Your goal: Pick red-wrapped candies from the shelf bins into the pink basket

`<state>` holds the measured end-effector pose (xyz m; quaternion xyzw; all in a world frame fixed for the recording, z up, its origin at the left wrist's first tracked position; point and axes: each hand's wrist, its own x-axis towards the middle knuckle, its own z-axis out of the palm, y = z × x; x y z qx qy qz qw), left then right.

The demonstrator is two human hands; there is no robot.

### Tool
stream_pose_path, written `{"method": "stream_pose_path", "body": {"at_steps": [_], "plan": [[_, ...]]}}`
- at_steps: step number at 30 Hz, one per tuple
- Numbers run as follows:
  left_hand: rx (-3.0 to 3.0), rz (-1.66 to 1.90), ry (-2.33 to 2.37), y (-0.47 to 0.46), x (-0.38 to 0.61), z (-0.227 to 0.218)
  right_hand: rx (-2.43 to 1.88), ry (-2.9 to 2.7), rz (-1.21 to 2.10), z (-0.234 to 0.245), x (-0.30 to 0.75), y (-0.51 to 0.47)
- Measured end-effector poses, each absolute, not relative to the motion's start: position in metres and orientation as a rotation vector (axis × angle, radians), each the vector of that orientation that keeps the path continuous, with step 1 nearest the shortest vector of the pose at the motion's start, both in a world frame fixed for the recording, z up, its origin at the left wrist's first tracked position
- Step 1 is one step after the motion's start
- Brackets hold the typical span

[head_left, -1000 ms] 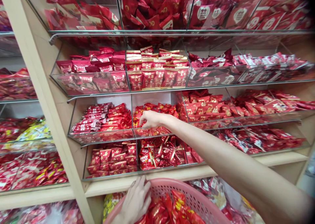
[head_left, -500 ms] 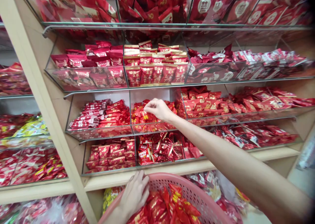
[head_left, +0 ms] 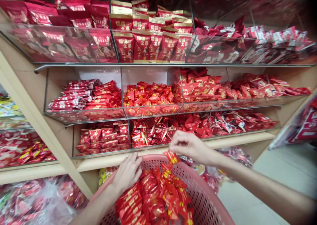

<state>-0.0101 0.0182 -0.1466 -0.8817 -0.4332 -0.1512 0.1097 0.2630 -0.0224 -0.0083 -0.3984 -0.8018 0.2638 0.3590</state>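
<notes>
My right hand (head_left: 184, 147) is above the far rim of a pink plastic basket (head_left: 210, 198), its fingers closed on a small red candy packet (head_left: 172, 157) with yellow print. My left hand (head_left: 128, 172) lies over the basket's far left rim, back of the hand up and fingers curled on it; its fingertips are partly hidden. Inside the basket is a heap of red wrapped candies (head_left: 155, 188), several with yellow print. Similar red candies (head_left: 148, 94) fill a clear shelf compartment straight ahead.
Clear-fronted shelves hold red packets (head_left: 141, 47) and checked packets (head_left: 74, 93). A wooden ledge (head_left: 99, 162) runs just beyond the basket. Bagged goods (head_left: 44, 202) lie at lower left. Pale floor (head_left: 267, 192) shows on the right.
My right hand has come down from the middle shelf compartment to the basket, now with a red candy packet in its fingers. My left hand stays at the rim. The view has tilted lower and closer.
</notes>
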Motion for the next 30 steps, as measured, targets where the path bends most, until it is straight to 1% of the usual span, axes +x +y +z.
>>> {"method": "stream_pose_path", "body": {"at_steps": [2, 4, 9, 13, 17, 26, 30], "plan": [[-2.597, -0.424, -1.271, 0.018, -0.010, -0.146, -1.154, -2.123, 0.744, -0.039, 0.274, -0.031], [-2.596, -0.421, -1.264, 0.018, -0.009, -0.144, -1.268, -2.147, 0.763, -0.059, 0.283, -0.037], [-2.629, -0.422, -1.247, 0.017, -0.008, -0.139, -1.430, -2.292, 0.686, -0.079, 0.288, -0.054], [-2.645, -0.448, -1.238, 0.017, -0.007, -0.138, -1.465, -2.548, 0.453, -0.087, 0.281, -0.070], [-2.634, -0.480, -1.228, 0.018, -0.008, -0.141, -1.507, -2.702, 0.169, -0.107, 0.277, -0.077], [-2.622, -0.492, -1.244, 0.018, -0.009, -0.145, -1.442, -2.769, -0.426, -0.141, 0.271, -0.074], [-2.544, -0.465, -1.227, 0.021, -0.013, -0.155, -1.399, -2.729, -0.671, -0.168, 0.271, -0.067]]}}
